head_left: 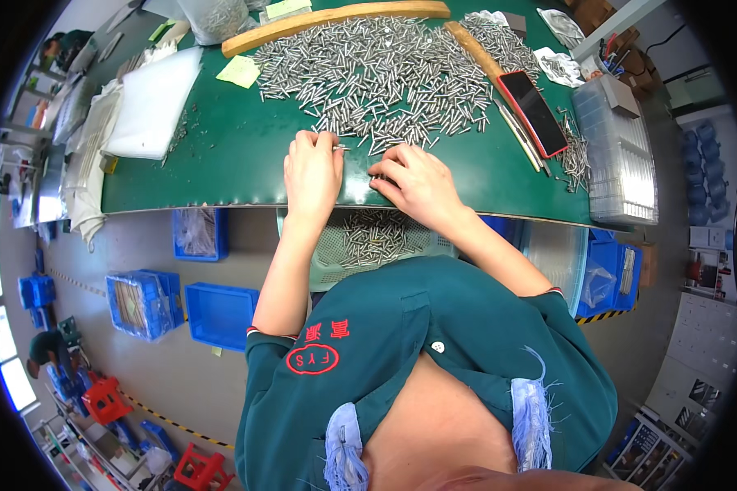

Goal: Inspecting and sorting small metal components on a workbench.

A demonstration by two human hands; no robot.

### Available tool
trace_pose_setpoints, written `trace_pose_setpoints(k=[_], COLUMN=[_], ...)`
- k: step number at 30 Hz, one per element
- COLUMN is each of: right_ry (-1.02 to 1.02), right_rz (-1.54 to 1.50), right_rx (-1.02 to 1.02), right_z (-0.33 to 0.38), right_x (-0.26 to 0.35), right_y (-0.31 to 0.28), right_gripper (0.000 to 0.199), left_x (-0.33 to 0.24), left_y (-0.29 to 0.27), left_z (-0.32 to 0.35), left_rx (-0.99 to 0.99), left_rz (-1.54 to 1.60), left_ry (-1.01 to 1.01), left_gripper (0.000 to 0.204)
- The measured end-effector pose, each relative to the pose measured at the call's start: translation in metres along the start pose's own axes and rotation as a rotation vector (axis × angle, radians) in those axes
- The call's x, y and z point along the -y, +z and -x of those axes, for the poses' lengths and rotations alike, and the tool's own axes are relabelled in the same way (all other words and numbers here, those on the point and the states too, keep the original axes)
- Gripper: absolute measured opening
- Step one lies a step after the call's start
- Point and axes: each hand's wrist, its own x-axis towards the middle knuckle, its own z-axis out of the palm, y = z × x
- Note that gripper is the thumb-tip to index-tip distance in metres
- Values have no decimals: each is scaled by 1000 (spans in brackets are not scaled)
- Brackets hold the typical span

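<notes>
Pins [385,78] spread across the bench [237,180] toward its far edge, sheets [151,106] along its left edge, trays [618,168] at its near right corner, a phone [534,113] between, a basket [327,258] below its near edge

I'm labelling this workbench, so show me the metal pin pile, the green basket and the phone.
Metal pin pile [377,69]: head view, middle of the heap.
Green basket [326,250]: head view, bare mesh left of its pins.
Phone [534,114]: head view, middle of its dark screen.

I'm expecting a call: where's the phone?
In the head view's right half, the phone is on the green table, by the near end of the shorter wooden bar.
</notes>
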Motion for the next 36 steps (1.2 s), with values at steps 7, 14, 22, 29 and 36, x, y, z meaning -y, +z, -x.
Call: trace_pose_setpoints(k=[7,14,22,29,36], right_ry=[11,31,43,170,512], right_rz=[6,2,69,-108,-596], right_rx=[-29,-37,-46,-83,-20], right_z=[5,3,1,2,1], right_x=[-6,-6,-1,-8,-11], right_y=[-6,-5,-4,-10,-21], right_gripper=[17,26,23,15,18], left_x=[-14,-28,-24,-29,-38], left_y=[-4,-6,-12,-5,0], left_z=[17,30,34,32,26], left_rx=[45,142,175,107,95], left_rz=[7,100,148,118,163], left_ry=[73,81,93,91,157], left_gripper=[16,11,13,18,21])
